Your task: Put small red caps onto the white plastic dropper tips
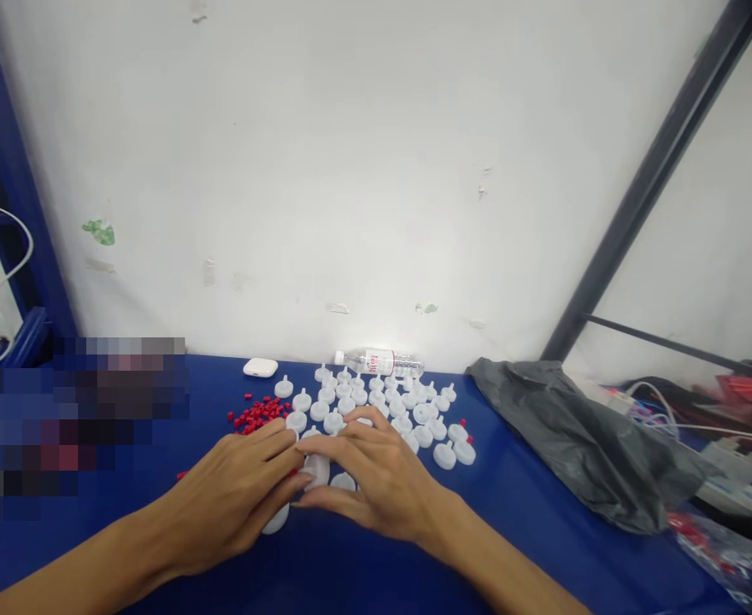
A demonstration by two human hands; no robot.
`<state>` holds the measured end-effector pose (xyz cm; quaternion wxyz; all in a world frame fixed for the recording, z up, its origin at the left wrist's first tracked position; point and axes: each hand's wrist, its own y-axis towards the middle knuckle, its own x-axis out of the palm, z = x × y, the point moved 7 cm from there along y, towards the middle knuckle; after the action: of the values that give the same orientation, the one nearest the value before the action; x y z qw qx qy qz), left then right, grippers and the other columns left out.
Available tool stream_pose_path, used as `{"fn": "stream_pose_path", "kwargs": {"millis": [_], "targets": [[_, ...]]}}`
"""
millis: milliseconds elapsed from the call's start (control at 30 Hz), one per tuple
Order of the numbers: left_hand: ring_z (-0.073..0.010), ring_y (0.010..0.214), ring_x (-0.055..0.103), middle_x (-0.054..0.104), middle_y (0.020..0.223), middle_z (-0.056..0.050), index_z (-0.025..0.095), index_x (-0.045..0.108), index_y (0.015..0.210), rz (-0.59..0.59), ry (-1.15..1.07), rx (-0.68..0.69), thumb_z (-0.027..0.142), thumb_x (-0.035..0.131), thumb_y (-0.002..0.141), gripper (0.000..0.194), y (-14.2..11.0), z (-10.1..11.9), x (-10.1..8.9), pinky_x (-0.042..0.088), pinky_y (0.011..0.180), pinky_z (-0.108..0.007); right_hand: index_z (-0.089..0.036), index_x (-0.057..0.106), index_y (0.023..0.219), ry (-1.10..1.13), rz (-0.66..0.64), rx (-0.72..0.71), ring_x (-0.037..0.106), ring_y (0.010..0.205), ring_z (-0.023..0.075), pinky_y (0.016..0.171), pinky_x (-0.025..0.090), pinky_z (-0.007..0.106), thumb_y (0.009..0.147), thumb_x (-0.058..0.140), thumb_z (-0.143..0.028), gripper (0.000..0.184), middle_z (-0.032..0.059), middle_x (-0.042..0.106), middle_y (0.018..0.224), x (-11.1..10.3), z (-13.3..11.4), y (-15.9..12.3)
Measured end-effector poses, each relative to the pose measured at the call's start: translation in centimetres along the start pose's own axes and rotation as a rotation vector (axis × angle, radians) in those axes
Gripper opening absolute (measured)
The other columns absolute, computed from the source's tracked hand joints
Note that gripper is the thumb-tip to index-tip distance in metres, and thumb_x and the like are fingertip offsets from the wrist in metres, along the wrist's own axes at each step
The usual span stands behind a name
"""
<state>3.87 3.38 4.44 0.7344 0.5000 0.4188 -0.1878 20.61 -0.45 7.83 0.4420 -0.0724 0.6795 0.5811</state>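
My right hand [376,474] curls its thumb and fingers around a white round cap [317,471], which is tipped on its side in front of me. From the left, my left hand [241,487] meets it with closed fingertips, and a sliver of a small red cap shows between them; most of it is hidden. Beyond my hands stand many white nozzle caps [358,395], most with the spout upward. A heap of small red caps [261,414] lies behind my left hand. Under my hands, another white cap [277,519] is partly covered.
Against the wall lies a clear plastic bottle [379,361], with a white earbud case [261,367] to its left. A dark grey plastic bag [581,436] covers the right side of the blue table [376,568]. Cables and a clear bag [728,555] sit beyond it.
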Motion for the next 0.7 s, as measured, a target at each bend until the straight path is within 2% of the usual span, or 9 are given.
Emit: {"fn": "stream_pose_path", "kwargs": {"millis": [100, 200, 267, 333, 367, 433, 500, 600, 700], "targets": [[-0.0278, 0.072, 0.065, 0.072, 0.082, -0.004, 0.033, 0.062, 0.089, 0.0, -0.073, -0.054, 0.029, 0.038, 0.114, 0.035, 0.3, 0.2, -0.3, 0.049, 0.063, -0.045, -0.03, 0.062, 0.159, -0.025, -0.031, 0.004, 0.077, 0.081, 0.0203, 0.117, 0.059, 0.047, 0.114, 0.072, -0.05, 0.051, -0.0019, 0.085, 0.096, 0.5, 0.6, -0.2], [-0.0248, 0.065, 0.06, 0.066, 0.073, -0.002, 0.03, 0.052, 0.076, 0.069, -0.153, -0.179, 0.034, 0.033, 0.116, 0.045, 0.6, -0.3, -1.7, 0.05, 0.063, -0.042, -0.034, 0.067, 0.156, -0.101, -0.072, 0.066, 0.08, 0.087, 0.0225, 0.125, 0.053, 0.054, 0.117, 0.066, -0.034, 0.039, 0.0001, 0.089, 0.104, -0.2, 3.3, -0.5], [-0.0232, 0.063, 0.055, 0.06, 0.068, 0.0, 0.029, 0.045, 0.071, 0.146, -0.162, -0.301, 0.039, 0.03, 0.118, 0.05, 0.5, -1.6, -3.1, 0.049, 0.063, -0.04, -0.033, 0.075, 0.145, -0.187, -0.123, 0.242, 0.082, 0.093, 0.0247, 0.126, 0.05, 0.056, 0.113, 0.068, -0.026, 0.034, 0.0026, 0.09, 0.11, -1.9, 6.8, -1.1], [-0.0219, 0.061, 0.05, 0.053, 0.065, 0.001, 0.029, 0.039, 0.069, 0.215, -0.089, -0.389, 0.043, 0.032, 0.119, 0.053, 0.3, -3.2, -4.5, 0.047, 0.065, -0.039, -0.032, 0.082, 0.133, -0.301, -0.242, 0.565, 0.081, 0.113, 0.0269, 0.129, 0.045, 0.054, 0.11, 0.075, -0.031, 0.024, 0.0041, 0.088, 0.127, -4.2, 11.5, -2.7], [-0.0217, 0.06, 0.049, 0.052, 0.065, 0.001, 0.029, 0.04, 0.069, 0.229, -0.033, -0.408, 0.045, 0.033, 0.118, 0.053, 0.3, -4.0, -4.9, 0.045, 0.066, -0.039, -0.028, 0.084, 0.127, -0.342, -0.246, 0.655, 0.08, 0.116, 0.0288, 0.126, 0.046, 0.053, 0.11, 0.073, -0.031, 0.02, 0.0072, 0.088, 0.126, -5.8, 13.2, -3.4], [-0.023, 0.062, 0.052, 0.052, 0.065, 0.001, 0.029, 0.044, 0.068, 0.21, 0.094, -0.423, 0.05, 0.034, 0.114, 0.051, 0.5, -5.3, -5.2, 0.044, 0.068, -0.04, -0.021, 0.084, 0.122, -0.404, -0.251, 0.787, 0.08, 0.108, 0.0315, 0.113, 0.052, 0.049, 0.109, 0.071, -0.028, 0.021, 0.0119, 0.088, 0.109, -8.5, 15.9, -5.1], [-0.0258, 0.07, 0.06, 0.059, 0.07, -0.001, 0.029, 0.054, 0.075, 0.138, 0.178, -0.517, 0.049, 0.036, 0.111, 0.044, 0.5, -6.9, -4.6, 0.045, 0.07, -0.04, -0.02, 0.085, 0.111, -0.431, -0.294, 0.908, 0.079, 0.099, 0.0301, 0.097, 0.054, 0.04, 0.102, 0.073, -0.023, 0.015, 0.0111, 0.087, 0.096, -10.3, 18.0, -6.9], [-0.0304, 0.09, 0.067, 0.071, 0.083, -0.005, 0.028, 0.066, 0.089, 0.044, 0.227, -0.591, 0.046, 0.038, 0.109, 0.039, 0.2, -8.4, -3.3, 0.048, 0.076, -0.041, -0.021, 0.084, 0.099, -0.417, -0.36, 1.03, 0.078, 0.096, 0.0273, 0.083, 0.051, 0.033, 0.094, 0.078, -0.019, 0.009, 0.0103, 0.088, 0.101, -11.4, 20.1, -9.5], [-0.0324, 0.099, 0.067, 0.076, 0.094, -0.008, 0.027, 0.073, 0.095, -0.006, 0.216, -0.573, 0.043, 0.038, 0.11, 0.041, -0.2, -9.1, -2.1, 0.051, 0.083, -0.044, -0.023, 0.083, 0.086, -0.368, -0.422, 1.111, 0.077, 0.088, 0.0254, 0.075, 0.049, 0.032, 0.086, 0.084, -0.019, 0.004, 0.0084, 0.087, 0.094, -11.3, 21.3, -11.2]]}}
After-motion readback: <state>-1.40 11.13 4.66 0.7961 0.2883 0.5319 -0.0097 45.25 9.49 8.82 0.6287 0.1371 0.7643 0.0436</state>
